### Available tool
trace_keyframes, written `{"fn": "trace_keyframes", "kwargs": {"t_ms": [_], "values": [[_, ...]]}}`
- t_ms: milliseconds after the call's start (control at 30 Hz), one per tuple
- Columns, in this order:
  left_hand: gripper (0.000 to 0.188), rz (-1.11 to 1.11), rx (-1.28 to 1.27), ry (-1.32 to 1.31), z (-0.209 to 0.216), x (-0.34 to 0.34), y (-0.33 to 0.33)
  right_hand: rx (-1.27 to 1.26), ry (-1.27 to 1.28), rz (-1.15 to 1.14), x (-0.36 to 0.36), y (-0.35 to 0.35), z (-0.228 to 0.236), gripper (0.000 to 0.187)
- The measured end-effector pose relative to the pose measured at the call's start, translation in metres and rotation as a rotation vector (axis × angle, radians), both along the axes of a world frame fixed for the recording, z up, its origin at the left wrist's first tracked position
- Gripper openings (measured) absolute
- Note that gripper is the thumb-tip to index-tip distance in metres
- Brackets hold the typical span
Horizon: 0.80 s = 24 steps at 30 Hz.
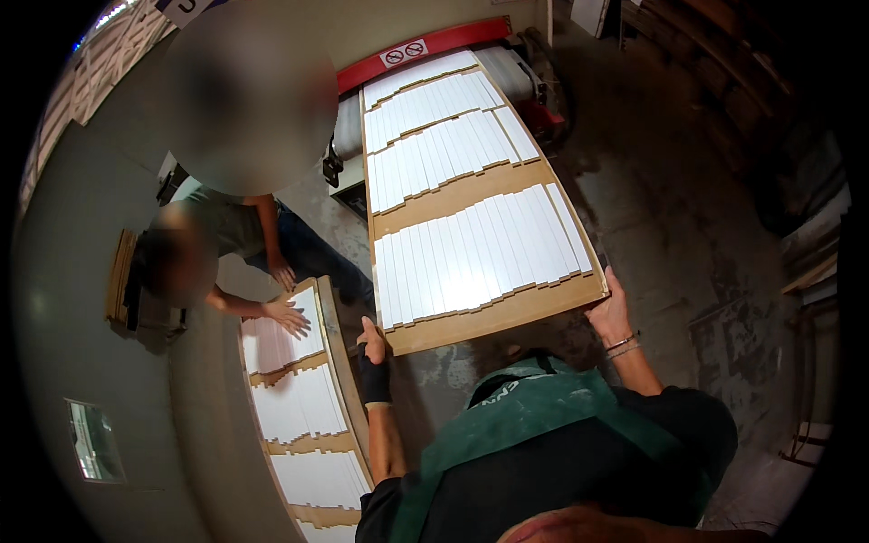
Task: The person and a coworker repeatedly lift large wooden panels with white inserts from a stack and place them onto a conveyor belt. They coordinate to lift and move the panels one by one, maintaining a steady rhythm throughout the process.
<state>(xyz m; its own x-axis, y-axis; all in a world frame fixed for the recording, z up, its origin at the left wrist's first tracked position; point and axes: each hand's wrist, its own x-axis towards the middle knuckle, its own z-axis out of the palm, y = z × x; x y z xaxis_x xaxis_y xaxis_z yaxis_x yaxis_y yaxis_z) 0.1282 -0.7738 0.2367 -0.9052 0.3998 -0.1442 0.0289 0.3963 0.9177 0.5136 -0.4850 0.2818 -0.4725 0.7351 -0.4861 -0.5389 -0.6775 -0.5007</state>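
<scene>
A long brown board stretches away in front of me, bearing rows of narrow white strips laid side by side. At its near left corner my left hand, in a dark wrist wrap, is closed on the edge with the thumb up. My right hand, with bracelets at the wrist, grips the near right corner; its fingers are partly hidden under the board. The board's far end lies on a machine's rollers, beneath a red bar with warning signs.
At the left a co-worker bends over a second board with similar white strips, one hand spread flat over them. A grey wall runs along the left. Stacked material stands in the dark at the far right.
</scene>
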Motion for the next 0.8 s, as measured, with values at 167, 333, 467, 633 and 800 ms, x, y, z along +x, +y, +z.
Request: {"fn": "trace_keyframes", "kwargs": {"t_ms": [167, 333, 467, 633, 800], "values": [[0.053, -0.077, 0.063, -0.046, 0.003, -0.01, 0.013, -0.215, 0.081, -0.052, -0.016, -0.03, -0.008, 0.047], [0.056, -0.106, 0.304, -0.202, -0.046, -0.061, -0.021, -0.238, 0.229, 0.153, -0.057, -0.057, -0.003, 0.03], [0.059, -0.162, -0.015, -0.205, -0.025, -0.039, 0.029, -0.205, 0.153, 0.152, -0.061, -0.05, -0.011, 0.015], [0.063, -0.147, 0.062, -0.106, -0.037, -0.047, 0.032, -0.24, 0.159, 0.178, -0.078, -0.028, -0.01, 0.012], [0.071, -0.046, 0.063, -0.42, -0.061, -0.031, 0.029, -0.221, 0.151, 0.154, -0.089, -0.01, -0.014, 0.013]]}}
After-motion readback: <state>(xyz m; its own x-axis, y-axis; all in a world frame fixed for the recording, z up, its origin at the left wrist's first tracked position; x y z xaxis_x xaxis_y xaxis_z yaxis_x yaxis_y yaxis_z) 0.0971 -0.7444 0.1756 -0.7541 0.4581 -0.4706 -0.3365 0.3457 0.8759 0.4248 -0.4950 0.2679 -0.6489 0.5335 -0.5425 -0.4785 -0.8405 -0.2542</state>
